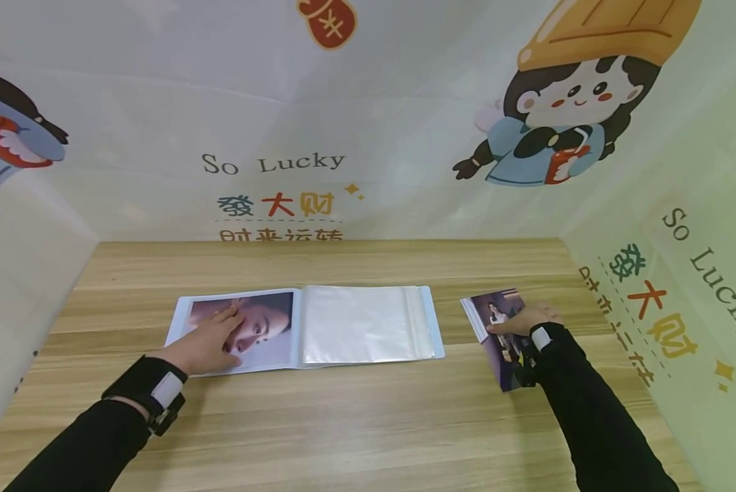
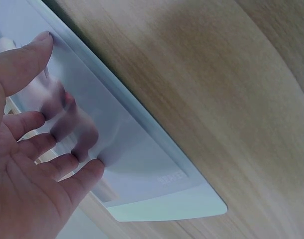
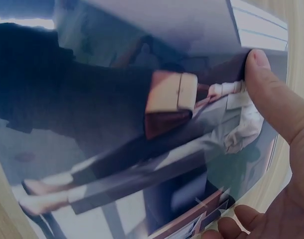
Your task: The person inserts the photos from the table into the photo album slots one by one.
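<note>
A photo album (image 1: 437, 328) with pale blue borders lies spread flat on the table. Its left page holds a photo (image 1: 272, 328) with a large face; the right page is a blank, glossy clear sleeve (image 1: 358, 324). My left hand (image 1: 198, 347) rests on the left page, fingertips touching the glossy surface (image 2: 127, 149). To the right of the album, my right hand (image 1: 530, 320) grips a dark photo (image 1: 497, 359) of a standing figure. The right wrist view shows my thumb (image 3: 273, 94) across the photo's face and other fingers at its edge. Whether more photos lie beneath it, I cannot tell.
The wood-grain table (image 1: 343, 424) carries the album and photo. Printed white sheets (image 1: 404, 137) with cartoon figures and lettering stand behind the table and along both sides. Each wrist wears a black strap with a camera.
</note>
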### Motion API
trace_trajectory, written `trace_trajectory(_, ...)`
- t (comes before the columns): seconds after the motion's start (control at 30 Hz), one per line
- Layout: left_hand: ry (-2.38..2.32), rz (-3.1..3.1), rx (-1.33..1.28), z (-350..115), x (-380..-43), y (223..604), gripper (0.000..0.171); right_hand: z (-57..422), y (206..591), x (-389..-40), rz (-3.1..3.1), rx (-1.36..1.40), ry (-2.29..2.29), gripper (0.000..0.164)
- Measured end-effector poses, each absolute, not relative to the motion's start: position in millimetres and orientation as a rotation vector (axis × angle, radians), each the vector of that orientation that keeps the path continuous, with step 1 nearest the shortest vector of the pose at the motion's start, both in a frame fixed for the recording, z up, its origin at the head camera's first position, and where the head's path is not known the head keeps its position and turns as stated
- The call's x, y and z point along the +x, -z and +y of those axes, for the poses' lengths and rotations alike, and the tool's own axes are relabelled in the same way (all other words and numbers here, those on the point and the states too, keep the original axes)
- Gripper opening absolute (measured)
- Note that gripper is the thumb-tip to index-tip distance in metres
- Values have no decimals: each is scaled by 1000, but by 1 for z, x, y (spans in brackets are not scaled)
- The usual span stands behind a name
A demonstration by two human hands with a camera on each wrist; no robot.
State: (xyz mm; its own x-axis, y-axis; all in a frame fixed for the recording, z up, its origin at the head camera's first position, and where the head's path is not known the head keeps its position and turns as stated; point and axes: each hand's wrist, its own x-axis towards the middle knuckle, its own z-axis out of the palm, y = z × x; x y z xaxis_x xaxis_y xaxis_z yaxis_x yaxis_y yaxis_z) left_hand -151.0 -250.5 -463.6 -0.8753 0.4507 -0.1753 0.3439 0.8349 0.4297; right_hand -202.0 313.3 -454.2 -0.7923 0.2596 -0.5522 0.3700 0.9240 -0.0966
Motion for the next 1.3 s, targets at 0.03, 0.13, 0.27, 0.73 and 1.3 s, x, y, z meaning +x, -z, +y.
trace_trajectory(0.03, -570, 2746, 609, -250, -151, 463, 80, 312, 454, -202, 2531, 449, 273, 122)
trace_trajectory(0.13, -568, 2752, 621, -250, -150, 462, 80, 311, 453, -200, 2540, 444, 298, 123)
trace_trajectory(0.27, -565, 2740, 607, -249, -150, 459, 80, 311, 452, -199, 2570, 430, 323, 117)
trace_trajectory(0.73, -568, 2794, 550, -241, -158, 448, 69, 298, 439, -212, 2947, 185, 882, 46)
trace_trajectory(1.3, -1428, 2445, 495, -161, -167, 388, 67, 142, 357, -217, 3056, -978, 792, 31)
